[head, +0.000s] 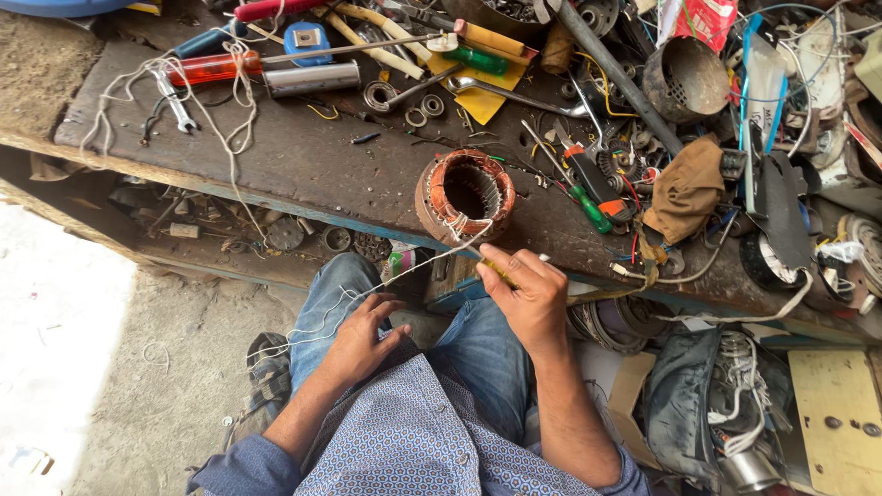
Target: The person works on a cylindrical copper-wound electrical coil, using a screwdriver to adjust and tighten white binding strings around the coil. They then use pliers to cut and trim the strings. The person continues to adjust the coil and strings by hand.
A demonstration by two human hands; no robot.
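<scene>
White lacing cord [404, 272] pinched taut: right hand [525, 292] closed on yellow needle-like tool [496, 269], left hand [360, 336] gripping slack. Copper-wound round motor stator [465, 193] at the bench [303, 156] edge; one coil section tied, most apparently unlaced.

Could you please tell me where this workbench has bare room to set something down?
Bare wood lies between the round copper-wound motor stator and the white string at left. Right of the stator, tools and the brown cloth crowd the dark wooden workbench.
</scene>
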